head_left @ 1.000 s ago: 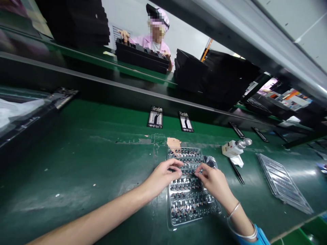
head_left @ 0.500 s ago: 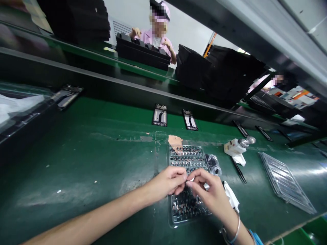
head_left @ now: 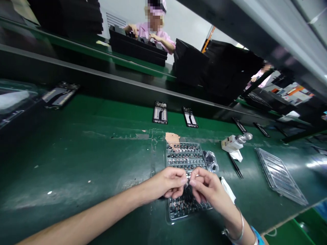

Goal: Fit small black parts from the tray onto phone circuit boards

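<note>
My left hand (head_left: 174,182) and my right hand (head_left: 204,184) face each other over a clear plastic tray (head_left: 167,217). Rows of small dark electronic parts (head_left: 185,157) fill the tray. Thumb and fingers of each hand are pinched together. Between the fingertips shows a tiny part (head_left: 187,178), too small to name; which hand grips it is hard to tell. A piece of tan paper (head_left: 172,139) lies at the tray's far left corner. Beside the tray on the right is a clear plastic bag (head_left: 211,161) with dark contents.
Black tweezers (head_left: 235,165), a white bottle (head_left: 232,144) and another clear tray (head_left: 280,177) lie to the right. Opened phone bodies (head_left: 160,113) line the back of the green table (head_left: 102,163). Across a ledge, a co-worker (head_left: 153,32) handles a black box (head_left: 138,47).
The fingertips of my two hands have drawn slightly apart, and the tiny part shows between them. The camera view has shifted a little. The co-worker's hands have moved lower over the black box.
</note>
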`<action>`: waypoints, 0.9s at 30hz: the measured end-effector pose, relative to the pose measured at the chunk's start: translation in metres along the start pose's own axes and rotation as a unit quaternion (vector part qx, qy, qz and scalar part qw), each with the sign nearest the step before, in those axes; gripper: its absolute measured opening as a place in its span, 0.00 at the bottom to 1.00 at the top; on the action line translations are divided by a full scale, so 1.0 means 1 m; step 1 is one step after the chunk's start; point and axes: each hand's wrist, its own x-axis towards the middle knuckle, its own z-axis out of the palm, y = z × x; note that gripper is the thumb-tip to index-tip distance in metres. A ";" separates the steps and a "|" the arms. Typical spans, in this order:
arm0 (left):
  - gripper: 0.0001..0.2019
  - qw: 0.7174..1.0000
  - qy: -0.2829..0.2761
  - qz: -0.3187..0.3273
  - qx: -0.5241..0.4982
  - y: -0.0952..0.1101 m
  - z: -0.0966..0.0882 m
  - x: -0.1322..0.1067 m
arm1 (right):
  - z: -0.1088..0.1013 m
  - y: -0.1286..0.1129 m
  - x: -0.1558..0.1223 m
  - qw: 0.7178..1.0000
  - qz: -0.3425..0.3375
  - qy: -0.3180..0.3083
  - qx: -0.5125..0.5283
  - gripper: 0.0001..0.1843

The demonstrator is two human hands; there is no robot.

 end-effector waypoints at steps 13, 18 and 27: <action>0.09 0.999 0.013 -0.010 0.030 -0.003 0.004 0.000 | -0.029 0.047 -0.003 0.856 0.005 0.253 -0.451 0.10; 0.09 0.997 0.023 -0.003 0.071 -0.002 0.003 0.000 | -0.031 0.046 -0.007 0.803 0.010 0.293 -0.519 0.11; 0.07 0.990 0.130 0.012 0.051 0.004 0.000 0.003 | -0.035 -0.015 0.047 0.827 -0.063 0.312 -0.463 0.12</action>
